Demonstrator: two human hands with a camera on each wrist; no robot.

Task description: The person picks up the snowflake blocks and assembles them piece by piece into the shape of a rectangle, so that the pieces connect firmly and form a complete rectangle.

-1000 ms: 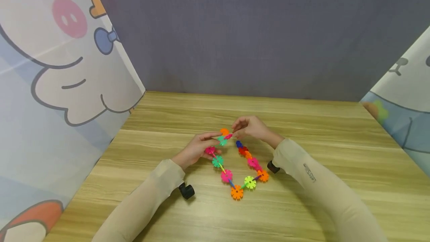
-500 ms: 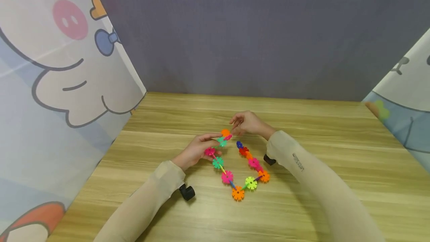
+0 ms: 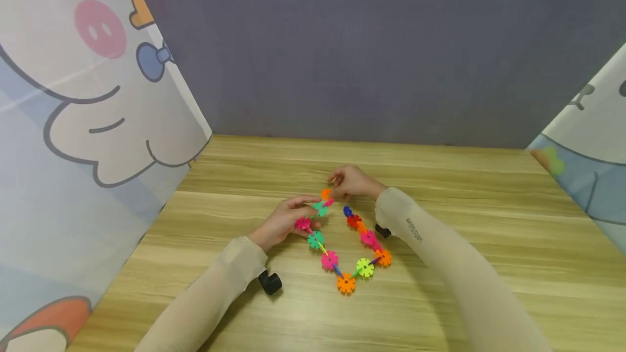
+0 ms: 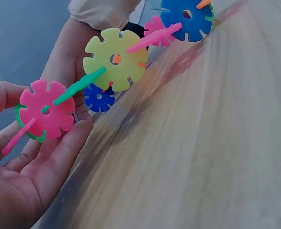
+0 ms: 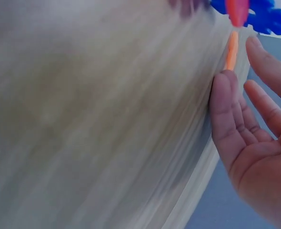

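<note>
A chain of notched plastic snowflake discs curves across the wooden table in a U open at the far side. My left hand holds its left part between thumb and fingers, around a pink disc and a green one mostly hidden behind it. An orange disc ends that side. Just right of it, my right hand has its fingertips at the orange disc's edge; the right wrist view shows this orange piece edge-on, with the hand's other digits spread. A blue disc ends the chain's right side.
Black wrist cameras hang under both sleeves. A grey panel stands behind the wooden table, with cartoon-printed cloth at the left and more at the right.
My right hand has moved left, to the orange disc at the chain's far left end. My left hand and the rest of the chain have stayed nearly still.
</note>
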